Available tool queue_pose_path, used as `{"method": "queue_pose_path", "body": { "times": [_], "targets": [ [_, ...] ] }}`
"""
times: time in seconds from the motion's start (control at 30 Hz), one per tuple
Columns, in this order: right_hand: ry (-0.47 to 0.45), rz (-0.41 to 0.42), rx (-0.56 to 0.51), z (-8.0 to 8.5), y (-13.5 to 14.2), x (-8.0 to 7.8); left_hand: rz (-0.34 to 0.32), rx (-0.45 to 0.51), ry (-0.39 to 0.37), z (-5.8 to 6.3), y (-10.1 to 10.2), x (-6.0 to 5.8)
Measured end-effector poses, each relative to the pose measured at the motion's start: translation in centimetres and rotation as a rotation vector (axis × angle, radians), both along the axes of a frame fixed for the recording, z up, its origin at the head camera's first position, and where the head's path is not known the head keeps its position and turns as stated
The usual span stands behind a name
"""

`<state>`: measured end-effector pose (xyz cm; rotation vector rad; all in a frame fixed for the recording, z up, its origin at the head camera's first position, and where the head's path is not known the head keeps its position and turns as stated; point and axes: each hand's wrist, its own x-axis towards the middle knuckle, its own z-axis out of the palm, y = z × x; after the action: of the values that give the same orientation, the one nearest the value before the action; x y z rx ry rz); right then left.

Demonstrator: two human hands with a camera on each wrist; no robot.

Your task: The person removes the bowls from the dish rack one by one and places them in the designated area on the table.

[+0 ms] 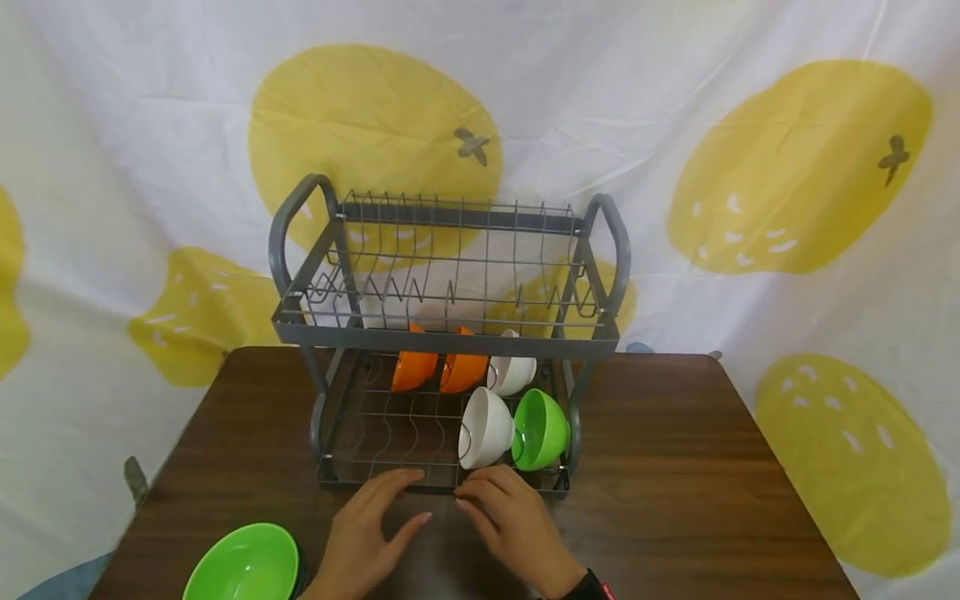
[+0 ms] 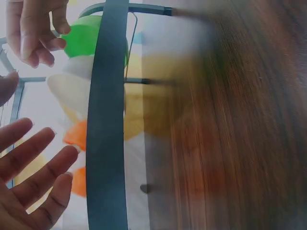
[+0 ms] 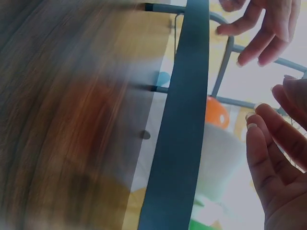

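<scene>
My left hand [image 1: 367, 533] and my right hand [image 1: 516, 529] are just in front of the rack's lower edge, a small gap between them. Both have loosely bent fingers and hold nothing. Nearest to the right hand, a white bowl [image 1: 480, 433] stands on its side in the front row of the lower tier. Beside it on the right is a green bowl [image 1: 546, 429], also on edge. Behind them, two orange bowls [image 1: 415, 371] and another white bowl [image 1: 513, 377] form the back row. Another green bowl [image 1: 243, 562] sits on the table, left of the left hand.
The grey two-tier dish rack [image 1: 450, 338] stands on a dark wooden table [image 1: 675, 467]. Its upper tier has wire slots and a curved handle at each end. Behind the table hangs a white cloth [image 1: 585, 100] with yellow fruit shapes.
</scene>
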<state>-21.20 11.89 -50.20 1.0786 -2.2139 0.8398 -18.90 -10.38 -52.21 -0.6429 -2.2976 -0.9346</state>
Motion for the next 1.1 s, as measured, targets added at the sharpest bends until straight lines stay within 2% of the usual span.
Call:
{"method": "queue_pose_path", "body": {
  "times": [0.13, 0.33, 0.43, 0.6, 0.77, 0.9, 1.1],
  "targets": [
    [-0.019, -0.002, -0.046, -0.3, 0.7, 0.2, -0.001, 0.02, -0.096, -0.3, 1.7, -1.0],
    [-0.068, 0.01, -0.104, -0.5, 1.9, 0.6, -0.031, 0.072, -0.141, 0.1, 4.7, -2.9],
    [-0.11, 0.006, -0.138, -0.5, 2.6, 0.7, -0.026, 0.106, -0.181, 0.6, 6.0, -3.8],
    [-0.14, -0.021, -0.158, -0.2, 3.6, 0.6, -0.001, 0.125, -0.268, 1.1, 7.3, -4.9],
    [-0.118, -0.03, -0.148, 0.4, 4.0, 0.7, 0.003, 0.108, -0.33, 1.4, 7.9, -5.4],
    [-0.09, -0.039, -0.148, 0.8, 4.2, 0.7, 0.059, 0.087, -0.372, 1.5, 8.5, -5.8],
    [-0.101, -0.058, -0.135, 1.1, 4.5, 0.8, 0.148, 0.033, -0.355, 1.6, 9.1, -5.9]
  ]
}}
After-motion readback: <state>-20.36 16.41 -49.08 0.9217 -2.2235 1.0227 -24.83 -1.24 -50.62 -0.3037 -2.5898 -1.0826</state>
